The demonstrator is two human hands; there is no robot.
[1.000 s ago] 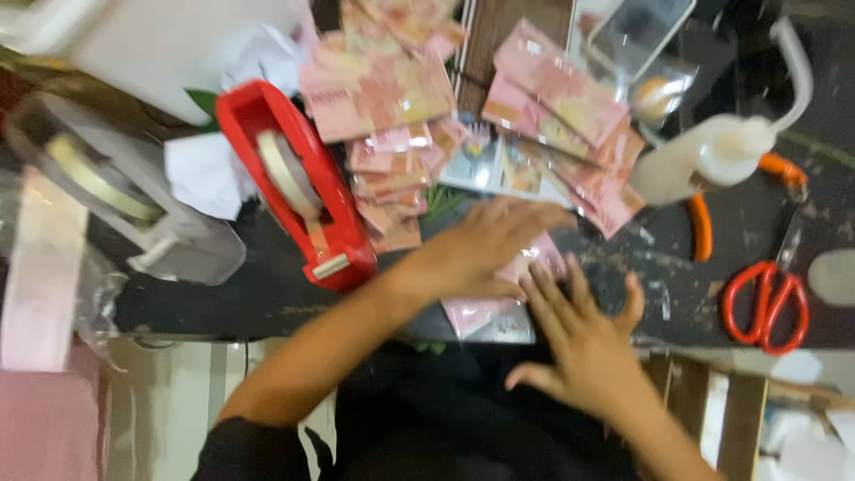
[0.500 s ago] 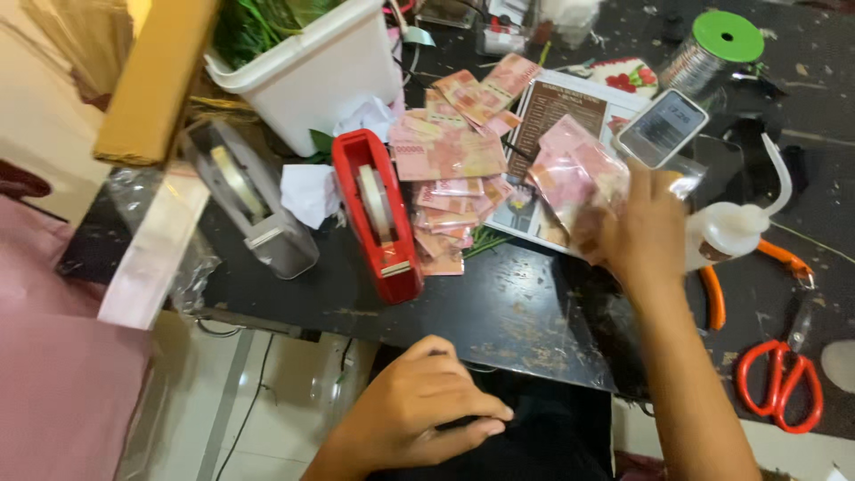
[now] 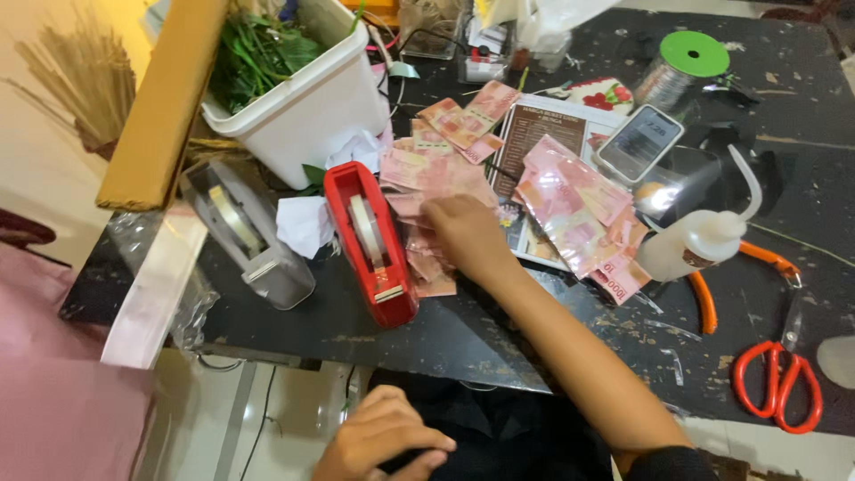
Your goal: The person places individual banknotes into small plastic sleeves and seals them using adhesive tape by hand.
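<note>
right hand (image 3: 465, 233) reaches across the dark scuffed worktop (image 3: 356, 325) with its fingers curled down onto a loose heap of pink paper banknotes (image 3: 436, 174), touching them just beside the red plastic tape dispenser (image 3: 370, 242); whether it grips a note cannot be told. left hand (image 3: 381, 438) rests low near the worktop's front edge, fingers loosely folded and holding nothing visible. a second pile of pink banknotes (image 3: 574, 209) lies to the right, near a white squeeze bottle (image 3: 690, 245) and orange-handled scissors (image 3: 777, 385).
</note>
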